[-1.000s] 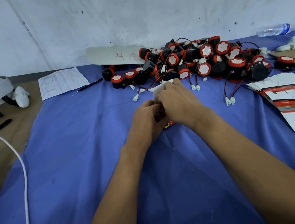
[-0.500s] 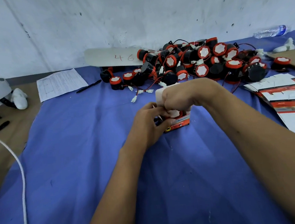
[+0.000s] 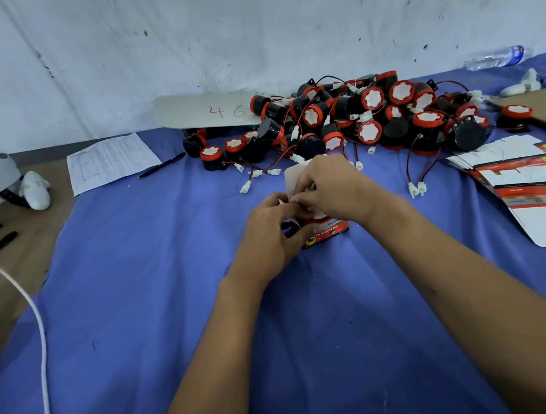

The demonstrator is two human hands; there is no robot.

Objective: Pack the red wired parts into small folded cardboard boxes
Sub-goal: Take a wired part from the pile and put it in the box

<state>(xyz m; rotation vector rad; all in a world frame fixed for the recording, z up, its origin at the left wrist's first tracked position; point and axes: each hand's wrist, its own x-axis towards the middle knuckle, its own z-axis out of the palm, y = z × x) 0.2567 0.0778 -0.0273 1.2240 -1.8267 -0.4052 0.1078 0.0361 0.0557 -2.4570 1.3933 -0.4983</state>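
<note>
A small red and white cardboard box (image 3: 328,231) stands on the blue cloth (image 3: 174,298) at the centre, its white top flap (image 3: 292,177) raised. My left hand (image 3: 272,236) grips the box's left side. My right hand (image 3: 326,185) is over the box's opening, fingers pinching at the white flaps. What lies inside the box is hidden by my hands. A heap of red and black wired parts (image 3: 363,119) with white connectors lies behind, against the wall.
A stack of flat unfolded boxes (image 3: 533,180) lies at the right. A paper sheet (image 3: 109,160) and pen (image 3: 162,165) lie at the back left, beside a white board marked 46 (image 3: 204,112). A water bottle (image 3: 496,58) lies far right. A white cable (image 3: 39,342) crosses the left edge.
The box has come out from under my hands and now stands on the cloth with its red side showing. My right hand has shifted over its top and works the flaps.
</note>
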